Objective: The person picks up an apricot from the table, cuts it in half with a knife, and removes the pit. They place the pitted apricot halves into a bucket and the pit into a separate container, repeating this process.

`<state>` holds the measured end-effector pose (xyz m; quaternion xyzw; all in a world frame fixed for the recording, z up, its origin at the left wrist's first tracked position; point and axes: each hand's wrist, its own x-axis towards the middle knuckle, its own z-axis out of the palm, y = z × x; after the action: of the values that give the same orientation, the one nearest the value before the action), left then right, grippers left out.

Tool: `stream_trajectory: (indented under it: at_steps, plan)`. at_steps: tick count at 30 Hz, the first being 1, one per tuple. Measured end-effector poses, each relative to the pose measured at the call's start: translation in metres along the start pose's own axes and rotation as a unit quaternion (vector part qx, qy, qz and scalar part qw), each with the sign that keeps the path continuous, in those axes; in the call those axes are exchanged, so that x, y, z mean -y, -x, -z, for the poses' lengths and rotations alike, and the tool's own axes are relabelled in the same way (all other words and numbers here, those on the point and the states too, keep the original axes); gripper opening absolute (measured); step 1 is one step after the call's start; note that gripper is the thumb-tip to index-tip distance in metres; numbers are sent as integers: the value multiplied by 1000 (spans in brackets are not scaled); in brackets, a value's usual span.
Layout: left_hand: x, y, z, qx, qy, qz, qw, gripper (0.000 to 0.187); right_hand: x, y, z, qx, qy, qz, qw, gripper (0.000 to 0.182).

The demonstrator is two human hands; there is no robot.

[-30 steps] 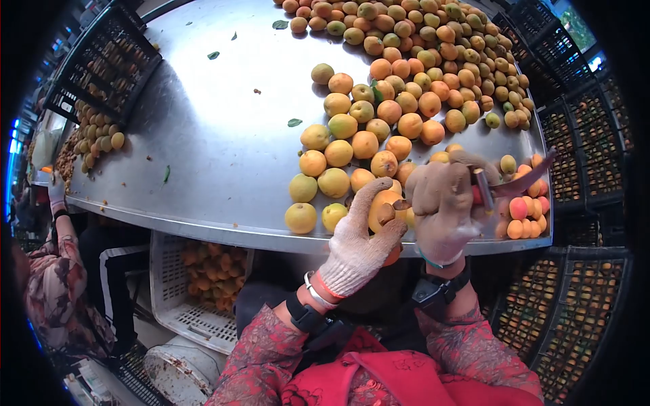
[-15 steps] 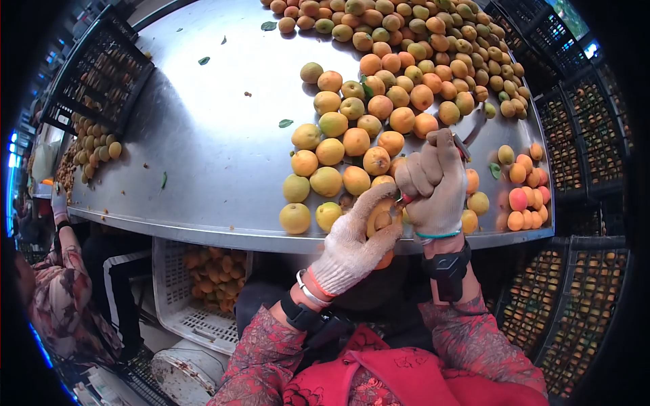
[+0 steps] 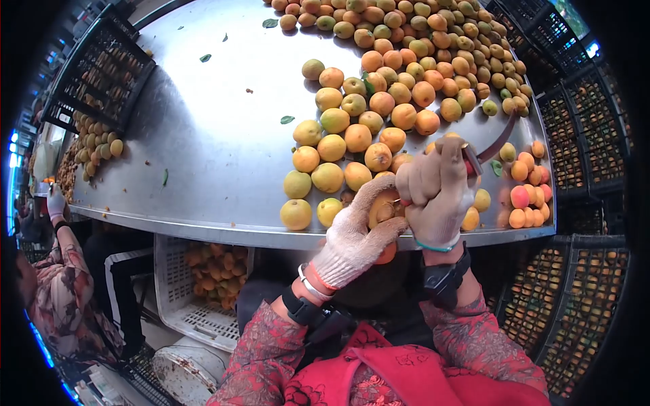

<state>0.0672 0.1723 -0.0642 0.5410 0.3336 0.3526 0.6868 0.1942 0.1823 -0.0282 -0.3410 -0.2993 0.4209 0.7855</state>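
Observation:
My left hand [image 3: 355, 237], in a stained white glove, grips an apricot [image 3: 383, 208] between thumb and fingers near the table's front edge. Its cut-looking face shows a round brown middle. Close on the right, my gloved right hand [image 3: 437, 193] is closed around the red handle of a curved knife [image 3: 498, 141]. The blade points up and to the right, and something small and red touches the apricot at the right hand's fingertips. Loose apricots [image 3: 328, 177] lie on the metal table [image 3: 217, 155] just beyond both hands.
A large apricot pile [image 3: 433, 47] covers the far right, with a smaller group [image 3: 528, 196] at the right edge. A white crate [image 3: 203, 325] of apricots stands below the table. Dark crates [image 3: 569, 304] are at right, a tipped one [image 3: 101, 74] at left. A co-worker's sleeve [image 3: 64, 271] is far left.
My right hand has turned, so the curved blade now shows extended up and right. My left hand still holds the apricot. The co-worker's gloved hand has shifted slightly.

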Motion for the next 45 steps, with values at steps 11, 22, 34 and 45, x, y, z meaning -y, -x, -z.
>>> stream_trajectory:
  at_steps: [11, 22, 34, 45]
  plan:
    - [2, 5, 2, -1, 46, 45, 998, 41, -12, -9, 20, -54, -189, -169, 966, 27]
    - [14, 0, -1, -46, 85, 12, 995, 51, -11, -11, 17, -40, -195, -170, 965, 25]
    - [11, -12, 16, -99, 8, -189, 977, 46, -16, 6, 24, 209, 446, 60, 868, 39]
    - [-16, -5, 37, -236, -75, -110, 963, 39, 38, -22, 84, 109, 631, 94, 763, 33]
